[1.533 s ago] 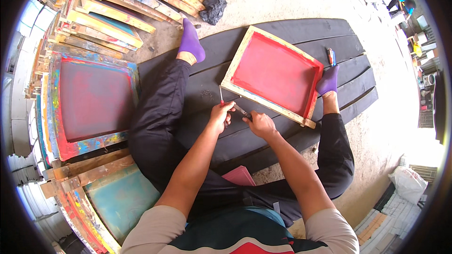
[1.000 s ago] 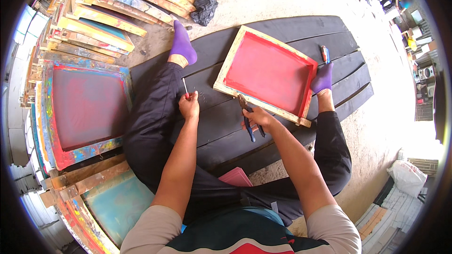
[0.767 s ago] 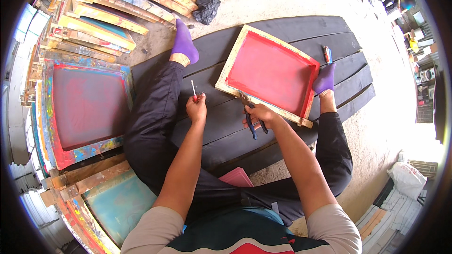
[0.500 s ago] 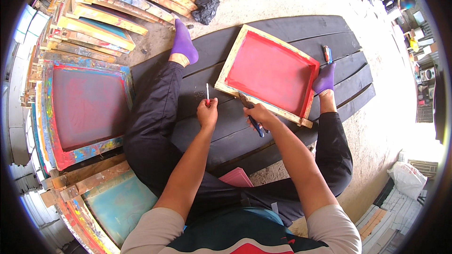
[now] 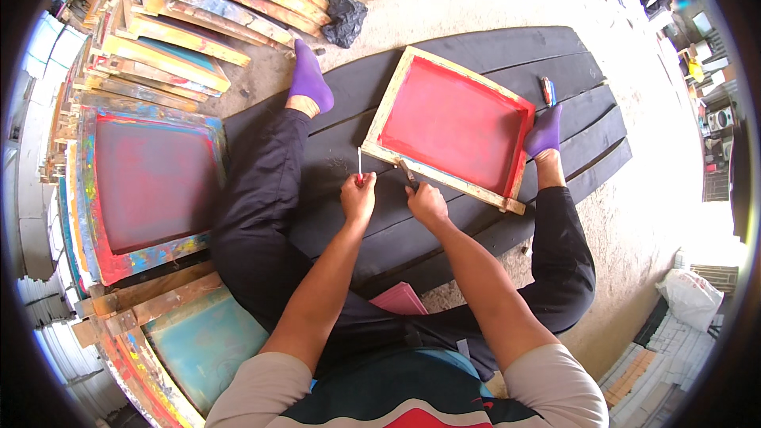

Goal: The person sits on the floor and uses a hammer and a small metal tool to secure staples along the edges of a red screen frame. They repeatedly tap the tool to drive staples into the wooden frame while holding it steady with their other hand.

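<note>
Two hands are busy: my left hand (image 5: 358,198) pinches a thin white stick (image 5: 359,163) upright. My right hand (image 5: 426,202) grips a dark tool (image 5: 406,171) touching the red screen frame (image 5: 452,127) just ahead.

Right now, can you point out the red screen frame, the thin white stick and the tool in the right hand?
red screen frame (image 5: 456,123), head view, on the red mesh.
thin white stick (image 5: 359,160), head view, on its upper shaft above the left hand.
tool (image 5: 405,169), head view, on its tip at the frame's edge.
</note>
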Demonstrator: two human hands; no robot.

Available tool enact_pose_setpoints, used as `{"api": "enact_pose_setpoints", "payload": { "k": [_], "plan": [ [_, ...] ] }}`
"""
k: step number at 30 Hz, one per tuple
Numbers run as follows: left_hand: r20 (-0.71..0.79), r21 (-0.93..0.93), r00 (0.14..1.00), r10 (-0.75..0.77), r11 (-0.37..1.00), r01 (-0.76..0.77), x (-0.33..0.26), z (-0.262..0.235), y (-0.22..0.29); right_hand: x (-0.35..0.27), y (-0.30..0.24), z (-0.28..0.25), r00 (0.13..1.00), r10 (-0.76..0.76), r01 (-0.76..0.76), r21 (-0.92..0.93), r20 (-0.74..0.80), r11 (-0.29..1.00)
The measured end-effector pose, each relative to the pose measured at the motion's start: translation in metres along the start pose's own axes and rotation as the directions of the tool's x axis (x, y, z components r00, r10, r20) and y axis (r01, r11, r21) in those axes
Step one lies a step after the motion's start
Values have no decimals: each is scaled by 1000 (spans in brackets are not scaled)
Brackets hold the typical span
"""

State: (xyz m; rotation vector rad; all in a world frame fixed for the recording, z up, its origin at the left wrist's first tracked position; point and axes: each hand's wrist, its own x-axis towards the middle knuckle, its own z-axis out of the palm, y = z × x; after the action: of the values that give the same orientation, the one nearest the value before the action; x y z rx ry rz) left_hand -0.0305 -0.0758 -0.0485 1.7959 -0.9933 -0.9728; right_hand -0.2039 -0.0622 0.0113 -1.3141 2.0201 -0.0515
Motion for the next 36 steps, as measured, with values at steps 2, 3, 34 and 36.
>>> {"api": "enact_pose_setpoints", "payload": {
  "k": [2, 3, 34, 36],
  "plan": [
    [14, 16, 1000, -18, 1000, 17, -10, -5, 15, -3, 1, -1, 1000, 4, -4, -9, -6, 1000],
    [24, 4, 1000, -14, 1000, 14, -8, -4, 10, -3, 2, -1, 1000, 6, -7, -14, -8, 1000],
    [108, -56, 986, -126, 990, 132, -5, 9, 6, 0, -17, -24, 988, 63, -76, 88, 139, 993],
    [123, -63, 982, -142, 987, 150, -3, 10, -3, -3, -11, -9, 999, 33, -33, -1, 12, 999]
  ]
}}
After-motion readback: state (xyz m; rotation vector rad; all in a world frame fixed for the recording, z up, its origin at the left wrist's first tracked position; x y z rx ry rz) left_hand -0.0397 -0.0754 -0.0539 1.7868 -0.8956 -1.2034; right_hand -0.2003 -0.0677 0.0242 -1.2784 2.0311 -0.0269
